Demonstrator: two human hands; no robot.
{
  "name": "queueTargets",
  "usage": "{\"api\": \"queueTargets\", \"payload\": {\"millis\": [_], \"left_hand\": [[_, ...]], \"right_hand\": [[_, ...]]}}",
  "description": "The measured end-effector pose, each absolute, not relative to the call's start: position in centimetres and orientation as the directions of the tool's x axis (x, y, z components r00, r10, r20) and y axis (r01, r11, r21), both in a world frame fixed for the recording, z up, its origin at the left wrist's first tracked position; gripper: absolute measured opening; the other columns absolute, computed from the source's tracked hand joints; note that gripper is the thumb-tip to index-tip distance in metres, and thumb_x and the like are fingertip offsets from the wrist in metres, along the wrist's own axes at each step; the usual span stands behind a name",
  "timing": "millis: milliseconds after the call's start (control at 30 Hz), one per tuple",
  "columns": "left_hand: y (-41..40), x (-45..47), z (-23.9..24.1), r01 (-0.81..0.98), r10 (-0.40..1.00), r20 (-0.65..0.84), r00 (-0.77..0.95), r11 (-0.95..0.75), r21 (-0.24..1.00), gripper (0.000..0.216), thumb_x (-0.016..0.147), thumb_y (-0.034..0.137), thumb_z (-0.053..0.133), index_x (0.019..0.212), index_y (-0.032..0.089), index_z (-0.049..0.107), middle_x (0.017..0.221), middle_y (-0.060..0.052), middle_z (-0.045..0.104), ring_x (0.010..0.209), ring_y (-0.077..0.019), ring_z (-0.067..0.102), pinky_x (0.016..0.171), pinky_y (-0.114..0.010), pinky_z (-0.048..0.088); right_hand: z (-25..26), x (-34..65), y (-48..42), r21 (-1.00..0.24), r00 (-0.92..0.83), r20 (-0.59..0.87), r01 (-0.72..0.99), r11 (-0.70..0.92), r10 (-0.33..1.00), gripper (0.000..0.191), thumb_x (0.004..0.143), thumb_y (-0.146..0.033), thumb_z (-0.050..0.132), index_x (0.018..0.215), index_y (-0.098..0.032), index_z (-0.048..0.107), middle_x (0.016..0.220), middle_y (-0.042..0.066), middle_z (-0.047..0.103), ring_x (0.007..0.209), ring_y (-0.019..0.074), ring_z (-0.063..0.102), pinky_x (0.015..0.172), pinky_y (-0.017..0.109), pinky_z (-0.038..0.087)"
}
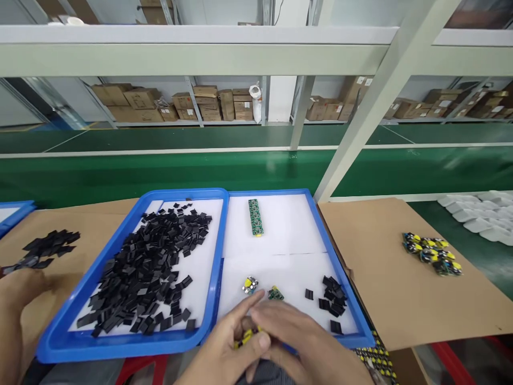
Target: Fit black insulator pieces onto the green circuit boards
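Note:
My left hand (pixel 231 347) is closed around a small circuit board with yellow parts (pixel 247 336), low in front of the blue tray (pixel 340 299). Over it bends my right hand (pixel 300 334), fingers together and tips meeting the left hand's fingers; what they grip is hidden. Just beyond my fingers lie a small board with a yellow part (pixel 250 284) and a green board (pixel 276 293) on white lining. A long green board strip (pixel 255 216) rests farther back in this tray. At its right side is a small heap of black square pieces (pixel 334 297).
A second blue tray (pixel 218 267) holds a large heap of black pieces (pixel 148 262). Another person's hand (pixel 22 289) is at far left, near more black pieces (pixel 52 243). Finished-looking boards (pixel 430 254) lie on cardboard (pixel 372 267) at right. A white frame post (pixel 360 117) rises behind.

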State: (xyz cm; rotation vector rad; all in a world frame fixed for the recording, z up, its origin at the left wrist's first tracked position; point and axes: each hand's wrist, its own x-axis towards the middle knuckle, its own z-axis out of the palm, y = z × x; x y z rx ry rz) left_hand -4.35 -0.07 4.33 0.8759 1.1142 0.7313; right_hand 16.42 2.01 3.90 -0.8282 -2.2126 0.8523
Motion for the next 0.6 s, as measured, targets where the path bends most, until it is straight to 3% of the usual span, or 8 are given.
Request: {"api": "queueTargets", "payload": {"millis": [100,167,233,300,367,467,533,600], "left_hand": [[-0.8,-1.4,3.8,-0.152,0.876,-0.468,0.120,0.482,0.863,0.076,0.086,0.066,0.074,0.146,0.023,0.057,0.068,0.003,0.059,0.044,-0.0066,0.042,0.044,-0.020,0.031],[-0.5,-0.2,3.3,-0.182,0.879,-0.476,-0.018,0.465,0.866,0.072,0.088,0.070,0.067,0.143,0.023,0.058,0.068,0.003,0.059,0.045,-0.0080,0.043,0.045,-0.021,0.033],[0.4,-0.1,3.1,-0.100,0.904,-0.403,-0.145,0.392,0.915,0.070,0.090,0.070,0.064,0.142,0.023,0.056,0.087,-0.003,0.068,0.051,-0.0106,0.051,0.049,-0.024,0.042],[1.6,-1.1,3.3,0.117,0.941,-0.227,-0.251,0.263,0.958,0.067,0.092,0.064,0.066,0.143,0.023,0.054,0.110,-0.008,0.071,0.059,-0.0127,0.056,0.059,-0.028,0.050],[2.5,-2.4,3.9,0.319,0.955,-0.112,-0.275,0.200,0.926,0.059,0.096,0.059,0.062,0.141,0.021,0.055,0.106,-0.007,0.073,0.060,-0.0137,0.056,0.065,-0.030,0.052],[2.8,-3.4,4.9,0.383,0.966,-0.136,-0.222,0.214,0.899,0.058,0.101,0.058,0.052,0.145,0.019,0.053,0.096,-0.005,0.075,0.057,-0.0153,0.057,0.064,-0.031,0.052],[2.6,-3.2,5.4,0.340,0.962,-0.199,-0.186,0.253,0.906,0.063,0.102,0.061,0.049,0.149,0.019,0.051,0.101,-0.007,0.078,0.061,-0.0167,0.062,0.068,-0.032,0.055],[2.2,-2.5,5.7,0.279,0.955,-0.248,-0.161,0.285,0.917,0.066,0.101,0.065,0.049,0.147,0.020,0.057,0.109,-0.009,0.079,0.080,-0.0208,0.071,0.085,-0.034,0.058]], "right_hand": [[3.2,15.8,1.7,-0.627,-0.530,0.510,0.310,0.714,0.678,0.039,0.107,-0.016,0.052,0.145,-0.021,0.056,0.125,0.011,0.078,0.114,0.0246,0.076,0.100,0.037,0.065],[2.0,15.7,1.9,-0.557,-0.445,0.591,0.380,0.739,0.673,0.040,0.105,-0.012,0.052,0.144,-0.017,0.057,0.123,0.014,0.079,0.112,0.0284,0.076,0.097,0.042,0.066],[0.6,15.7,2.7,-0.568,-0.382,0.580,0.444,0.693,0.720,0.038,0.104,-0.014,0.054,0.142,-0.018,0.058,0.122,0.015,0.079,0.109,0.0306,0.077,0.093,0.047,0.067],[-0.5,15.8,3.7,-0.588,-0.352,0.511,0.523,0.617,0.784,0.035,0.104,-0.019,0.057,0.138,-0.018,0.061,0.120,0.015,0.079,0.108,0.0339,0.076,0.092,0.053,0.066],[-1.1,15.8,4.5,-0.553,-0.376,0.432,0.607,0.571,0.819,0.037,0.101,-0.020,0.062,0.137,-0.017,0.063,0.122,0.017,0.078,0.114,0.0400,0.074,0.093,0.060,0.065],[-0.7,15.7,4.8,-0.525,-0.443,0.378,0.620,0.582,0.813,0.053,0.098,-0.023,0.066,0.148,-0.009,0.054,0.139,0.024,0.069,0.130,0.0448,0.065,0.103,0.066,0.058],[0.3,15.8,4.5,-0.552,-0.506,0.429,0.508,0.661,0.748,0.061,0.100,-0.025,0.064,0.155,-0.007,0.044,0.150,0.024,0.061,0.139,0.0409,0.058,0.110,0.062,0.056],[1.5,16.0,4.1,-0.587,-0.568,0.492,0.344,0.733,0.660,0.060,0.102,-0.025,0.060,0.157,-0.010,0.042,0.151,0.019,0.061,0.143,0.0347,0.055,0.113,0.053,0.056]]}}
